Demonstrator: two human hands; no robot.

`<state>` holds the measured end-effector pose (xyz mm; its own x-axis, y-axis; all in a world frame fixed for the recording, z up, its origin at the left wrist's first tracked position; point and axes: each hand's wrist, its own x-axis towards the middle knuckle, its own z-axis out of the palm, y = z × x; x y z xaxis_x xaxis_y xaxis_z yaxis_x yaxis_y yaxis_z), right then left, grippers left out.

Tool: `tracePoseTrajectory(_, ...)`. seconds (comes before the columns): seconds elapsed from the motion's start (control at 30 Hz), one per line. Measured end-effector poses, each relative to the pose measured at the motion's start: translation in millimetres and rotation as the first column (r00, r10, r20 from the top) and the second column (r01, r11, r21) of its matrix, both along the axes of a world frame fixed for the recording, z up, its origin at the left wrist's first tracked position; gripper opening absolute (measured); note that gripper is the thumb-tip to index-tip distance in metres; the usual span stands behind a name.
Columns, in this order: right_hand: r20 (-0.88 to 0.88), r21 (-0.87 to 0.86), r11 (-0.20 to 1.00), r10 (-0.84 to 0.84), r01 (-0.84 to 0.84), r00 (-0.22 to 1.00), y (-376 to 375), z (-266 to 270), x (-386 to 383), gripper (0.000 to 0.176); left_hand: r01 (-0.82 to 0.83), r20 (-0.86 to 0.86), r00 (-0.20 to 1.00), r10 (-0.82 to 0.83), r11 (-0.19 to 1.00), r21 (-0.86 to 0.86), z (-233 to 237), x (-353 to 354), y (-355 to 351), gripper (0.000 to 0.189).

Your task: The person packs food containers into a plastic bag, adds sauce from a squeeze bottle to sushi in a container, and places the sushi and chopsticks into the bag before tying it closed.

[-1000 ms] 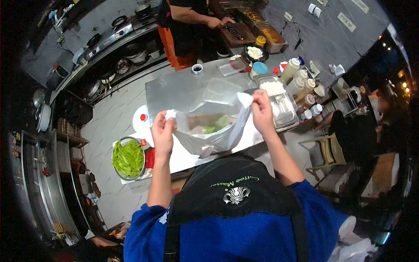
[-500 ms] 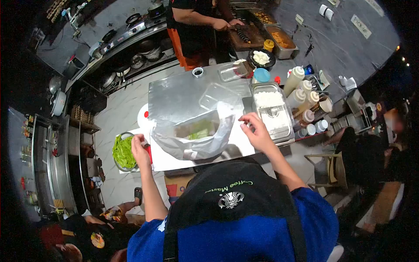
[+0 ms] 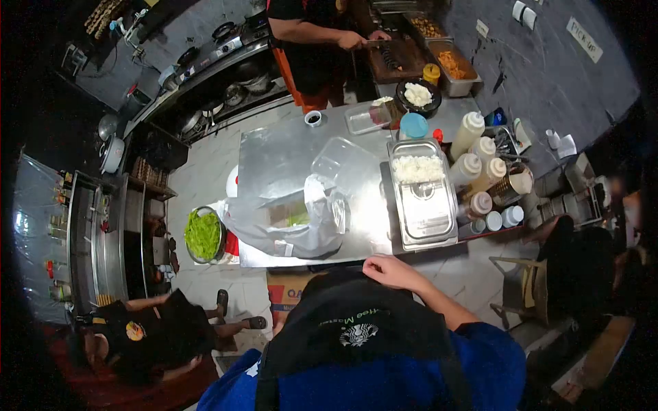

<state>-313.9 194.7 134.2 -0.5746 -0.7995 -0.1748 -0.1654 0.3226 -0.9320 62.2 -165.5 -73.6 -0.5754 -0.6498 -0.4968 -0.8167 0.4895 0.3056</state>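
Note:
My right hand (image 3: 391, 272) is drawn in against the top edge of my black apron (image 3: 329, 312), just off the table's front edge. Its fingers are curled closed; whatever they hold, if anything, is hidden. My left hand is out of view. A white plastic bag (image 3: 288, 233) stands with its mouth open on the metal table (image 3: 274, 154), containers with something green visible inside. Behind it lies a clear plastic container (image 3: 339, 157). At the table's left sits a bowl of lettuce (image 3: 203, 234).
To the right stand a steel tray (image 3: 423, 219) with white rice and several squeeze bottles (image 3: 468, 133). Across the table a person (image 3: 315, 41) holds a knife over a cutting board (image 3: 404, 58). Another person (image 3: 151, 335) in black is at lower left.
My left hand has left the view from beside the lettuce. My right hand has come back from the bag's right side to my apron, its fingers now curled. The view has shifted slightly.

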Motion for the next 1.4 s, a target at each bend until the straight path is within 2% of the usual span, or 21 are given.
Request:
tracePoseTrajectory(0.1, -0.02, 0.079, 0.996, 0.033, -0.031, 0.999, 6.7, -8.5, 12.5, 0.029, 0.014, 0.046, 0.999, -0.022, 0.987, 0.16, 0.0, -8.4, -2.1, 0.028)
tracePoseTrajectory(0.3, -0.194, 0.357, 0.929, -0.034, 0.102, 0.98, 16.1, -42.9, 56.3, 0.037, 0.033, -0.122, 0.993, 0.012, 0.931, 0.364, -10.4, -46.4, -38.1, 0.026)
tracePoseTrajectory(0.43, -0.025, 0.381, 0.886, -0.275, 0.263, 0.961, 26.6, -130.8, 95.8, 0.042, -0.007, -0.231, 0.957, 0.173, 0.816, 0.578, -43.7, -60.1, -88.1, 0.025)
tracePoseTrajectory(0.47, -0.075, 0.406, 0.869, -0.275, 0.281, 0.958, 37.0, -153.4, 108.2, 0.041, -0.116, -0.206, 0.923, 0.325, 0.746, 0.656, -8.1, -65.2, -82.8, 0.022)
tracePoseTrajectory(0.53, -0.158, 0.448, 0.835, -0.277, 0.319, 0.948, 55.2, -203.3, 143.3, 0.04, -0.084, -0.285, 0.866, 0.411, 0.681, 0.727, -14.3, -54.9, -97.6, 0.022)
tracePoseTrajectory(0.57, 0.005, 0.611, 0.771, -0.234, 0.182, 0.972, 63.3, -229.2, 159.0, 0.041, -0.067, -0.315, 0.832, 0.458, 0.645, 0.761, -22.5, -45.0, -104.7, 0.021)
tracePoseTrajectory(0.6, 0.167, 0.73, 0.683, -0.212, 0.024, 0.963, 70.5, -251.9, 171.6, 0.043, -0.024, -0.301, 0.887, 0.349, 0.687, 0.726, -1.6, -33.5, -103.9, 0.021)
tracePoseTrajectory(0.63, 0.296, 0.785, 0.618, -0.434, 0.042, 0.851, 76.0, -268.5, 202.4, 0.045, 0.045, -0.36, 0.901, 0.243, 0.773, 0.633, -6.9, -25.9, -105.6, 0.021)
tracePoseTrajectory(0.67, 0.219, 0.755, 0.621, -0.543, 0.212, 0.811, 79.8, -255.2, 233.4, 0.045, 0.093, -0.374, 0.917, 0.139, 0.837, 0.539, -23.7, -7.0, -109.7, 0.022)
tracePoseTrajectory(0.73, 0.25, 0.737, 0.623, -0.614, 0.264, 0.749, 104.4, -319.5, 287.2, 0.046, 0.206, -0.369, 0.926, -0.083, 0.93, 0.305, -71.7, 50.8, -113.5, 0.023)
tracePoseTrajectory(0.77, 0.266, 0.728, 0.621, -0.646, 0.291, 0.715, 122.3, -364.8, 315.6, 0.046, 0.264, -0.363, 0.913, -0.186, 0.948, 0.178, -56.8, 67.8, -102.7, 0.023)
tracePoseTrajectory(0.8, 0.158, 0.603, 0.687, -0.602, 0.406, 0.783, 136.5, -408.9, 340.0, 0.049, 0.324, -0.426, 0.853, -0.301, 0.946, -0.019, -49.8, 84.5, -90.5, 0.024)
tracePoseTrajectory(0.87, -0.148, 0.311, 0.79, -0.509, 0.528, 0.848, 152.5, -459.9, 383.0, 0.055, 0.267, -0.166, 0.958, -0.233, 0.935, 0.232, -70.8, 122.3, -107.6, 0.024)
tracePoseTrajectory(0.9, -0.021, 0.391, 0.799, -0.489, 0.457, 0.872, 156.0, -438.6, 382.7, 0.055, 0.249, -0.112, 0.968, -0.226, 0.927, 0.279, -73.7, 130.6, -111.0, 0.025)
tracePoseTrajectory(0.97, 0.217, 0.538, 0.797, -0.445, 0.274, 0.869, 137.4, -310.3, 371.6, 0.054, 0.249, -0.084, 0.968, -0.235, 0.914, 0.319, -82.4, 132.4, -118.4, 0.026)
tracePoseTrajectory(1.03, 0.149, 0.607, 0.739, -0.468, 0.292, 0.871, 119.4, -294.8, 352.8, 0.053, 0.271, -0.099, 0.963, -0.253, 0.898, 0.346, -80.7, 116.3, -119.4, 0.027)
tracePoseTrajectory(1.13, 0.044, 0.618, 0.693, -0.503, 0.372, 0.863, 129.5, -350.3, 340.7, 0.047, 0.269, -0.16, 0.962, -0.223, 0.879, 0.393, -73.3, 77.7, -118.1, 0.028)
tracePoseTrajectory(1.23, 0.151, 0.7, 0.614, -0.626, 0.365, 0.765, 90.9, -280.0, 295.2, 0.035, 0.176, -0.214, 0.974, -0.07, 0.829, 0.53, -59.9, 32.3, -114.2, 0.03)
tracePoseTrajectory(1.27, 0.267, 0.662, 0.65, -0.67, 0.374, 0.693, 97.5, -290.1, 287.1, 0.032, 0.124, -0.204, 0.979, 0.002, 0.789, 0.602, -56.9, 19.4, -110.5, 0.03)
tracePoseTrajectory(1.33, 0.284, 0.643, 0.588, -0.779, 0.491, 0.559, 75.3, -239.5, 265.3, 0.026, 0.04, -0.176, 0.975, 0.134, 0.675, 0.736, -66.8, -0.9, -106.6, 0.032)
tracePoseTrajectory(1.4, 0.254, 0.611, 0.582, -0.786, 0.536, 0.564, 75.1, -227.5, 247.5, 0.026, 0.355, -0.414, 0.895, -0.166, 0.827, 0.436, -46.5, -5.7, -91.1, 0.026)
